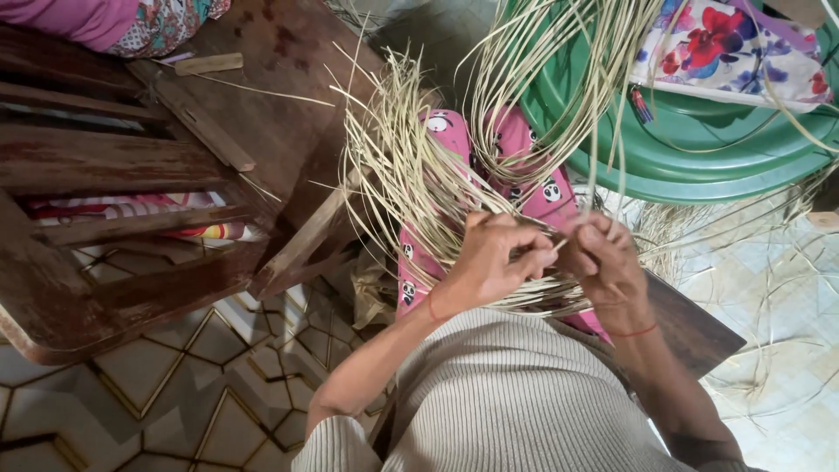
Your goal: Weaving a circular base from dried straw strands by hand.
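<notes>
Pinching pale straw strands (411, 166) over the lap, left hand (489, 258) and right hand (603, 262) close together, fingertips clamped on one thin strand between them. Looks mid-weave; threading it through would need a steady grip. Green basin (699, 157) far right, wooden chair (157, 175) left.

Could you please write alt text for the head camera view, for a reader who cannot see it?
Seen from above, a person's left hand and right hand pinch pale straw strands over a lap in pink patterned trousers. A dark wooden chair stands to the left on a tiled floor, and a green plastic basin sits at upper right.
</notes>
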